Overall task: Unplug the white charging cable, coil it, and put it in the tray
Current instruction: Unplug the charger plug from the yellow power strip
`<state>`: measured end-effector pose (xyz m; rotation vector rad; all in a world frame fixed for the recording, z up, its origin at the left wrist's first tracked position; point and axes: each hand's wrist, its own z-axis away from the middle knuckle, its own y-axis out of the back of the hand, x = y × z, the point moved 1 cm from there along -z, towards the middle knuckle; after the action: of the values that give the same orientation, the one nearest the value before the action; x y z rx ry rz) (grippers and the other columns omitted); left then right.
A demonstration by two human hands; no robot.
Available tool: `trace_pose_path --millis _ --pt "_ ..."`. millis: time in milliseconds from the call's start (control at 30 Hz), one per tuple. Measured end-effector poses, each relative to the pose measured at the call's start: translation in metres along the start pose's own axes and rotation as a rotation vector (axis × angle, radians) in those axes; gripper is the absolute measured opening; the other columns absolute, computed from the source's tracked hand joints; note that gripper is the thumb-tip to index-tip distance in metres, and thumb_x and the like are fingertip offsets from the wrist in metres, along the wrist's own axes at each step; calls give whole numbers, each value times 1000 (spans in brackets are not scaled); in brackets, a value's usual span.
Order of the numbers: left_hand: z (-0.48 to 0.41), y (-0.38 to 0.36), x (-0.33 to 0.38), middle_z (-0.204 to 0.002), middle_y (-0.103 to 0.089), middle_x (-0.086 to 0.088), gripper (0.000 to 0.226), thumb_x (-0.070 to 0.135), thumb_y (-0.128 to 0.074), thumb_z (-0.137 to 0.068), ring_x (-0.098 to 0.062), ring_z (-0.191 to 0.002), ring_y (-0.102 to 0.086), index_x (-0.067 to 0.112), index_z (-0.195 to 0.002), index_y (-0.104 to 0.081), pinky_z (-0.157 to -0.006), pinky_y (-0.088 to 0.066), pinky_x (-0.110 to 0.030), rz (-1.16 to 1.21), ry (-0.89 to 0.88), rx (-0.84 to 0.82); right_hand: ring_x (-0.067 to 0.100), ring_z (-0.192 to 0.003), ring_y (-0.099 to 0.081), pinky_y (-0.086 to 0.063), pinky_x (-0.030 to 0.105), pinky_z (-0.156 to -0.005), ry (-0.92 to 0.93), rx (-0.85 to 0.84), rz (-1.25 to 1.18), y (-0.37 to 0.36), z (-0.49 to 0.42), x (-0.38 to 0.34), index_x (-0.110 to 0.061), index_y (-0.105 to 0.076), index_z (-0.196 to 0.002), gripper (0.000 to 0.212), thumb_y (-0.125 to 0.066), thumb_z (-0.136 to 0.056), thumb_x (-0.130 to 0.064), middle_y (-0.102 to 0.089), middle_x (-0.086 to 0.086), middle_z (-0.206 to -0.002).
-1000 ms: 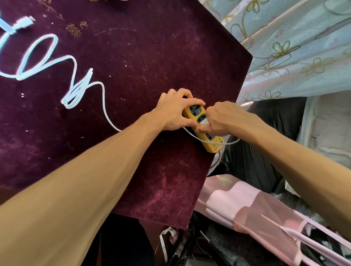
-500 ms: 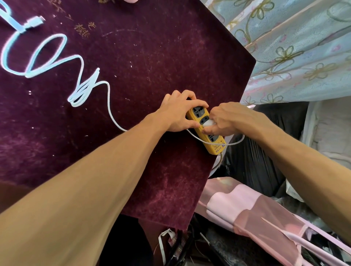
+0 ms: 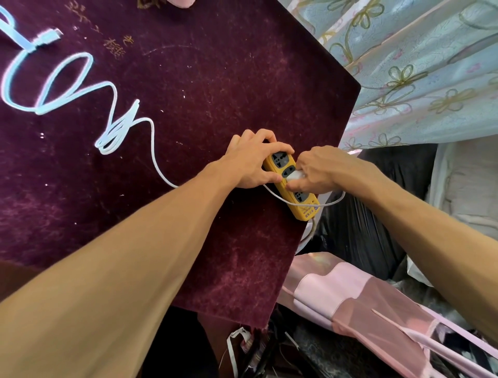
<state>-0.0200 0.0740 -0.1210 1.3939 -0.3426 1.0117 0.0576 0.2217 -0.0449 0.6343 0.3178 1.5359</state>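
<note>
A yellow power strip [image 3: 303, 199] lies at the right edge of the dark purple table [image 3: 215, 81]. My left hand [image 3: 250, 159] presses down on the strip's far end. My right hand [image 3: 320, 168] pinches the white charger plug [image 3: 294, 175], which sits in the strip's middle socket. The white charging cable [image 3: 151, 145] runs from the plug under my left wrist, loops loosely across the table to the left and ends in a small connector [image 3: 49, 36] at the top left. No tray is clearly in view.
A floral light-blue curtain [image 3: 417, 67] hangs to the right of the table. Pink fabric [image 3: 350, 302] and dark clutter lie below the table's near corner. The strip's own white cord [image 3: 310, 232] drops off the table edge. A pink object [image 3: 179, 2] peeks in at the top edge.
Both hands stay on the strip and plug. The view has shifted slightly, so the table and cable appear a little lower and to the right. The plug stays in its socket.
</note>
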Motion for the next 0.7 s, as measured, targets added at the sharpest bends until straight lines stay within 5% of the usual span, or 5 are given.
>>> trace_pose_path --millis 700 --pt "-2 0 0 -135 -41 12 57 57 -69 -82 -13 -107 -30 59 -134 -45 -98 -24 -34 45 15 -5 13 -54 -44 -33 32 -52 -77 59 -85 -4 3 -1 -23 -43 -63 47 -61 -82 -62 -49 -3 -64"
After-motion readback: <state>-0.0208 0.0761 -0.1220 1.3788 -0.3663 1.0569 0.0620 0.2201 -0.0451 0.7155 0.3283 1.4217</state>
